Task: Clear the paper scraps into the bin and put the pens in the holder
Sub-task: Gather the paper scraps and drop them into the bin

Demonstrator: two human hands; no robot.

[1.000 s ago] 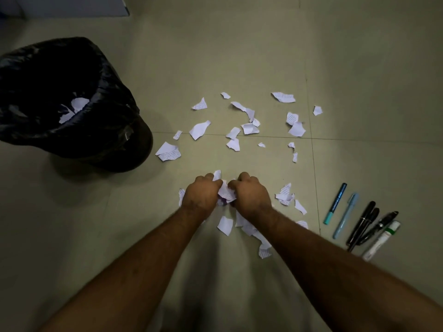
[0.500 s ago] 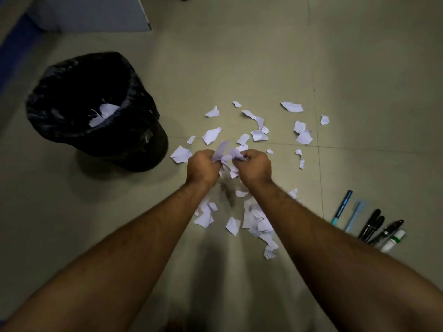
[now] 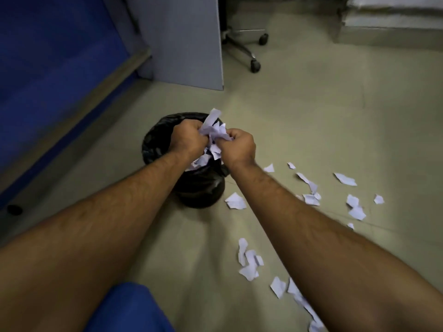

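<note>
My left hand [image 3: 185,138] and my right hand [image 3: 239,147] together grip a bunch of white paper scraps [image 3: 213,133] right above the mouth of the black-lined bin [image 3: 158,142]. A few scraps [image 3: 200,161] show below my hands, inside the bin. Several more scraps lie on the floor to the right [image 3: 352,204] and near my right forearm [image 3: 249,262]. No pens or holder are in view.
A grey cabinet panel [image 3: 184,39] stands behind the bin, with a chair's wheeled base [image 3: 249,47] beside it. A blue wall or panel [image 3: 48,80] runs along the left. Something blue [image 3: 127,310] shows at the bottom edge.
Both hands lifted the bunch of scraps off the floor and carried it left to above the bin. The view swung left, so the pens dropped out of sight.
</note>
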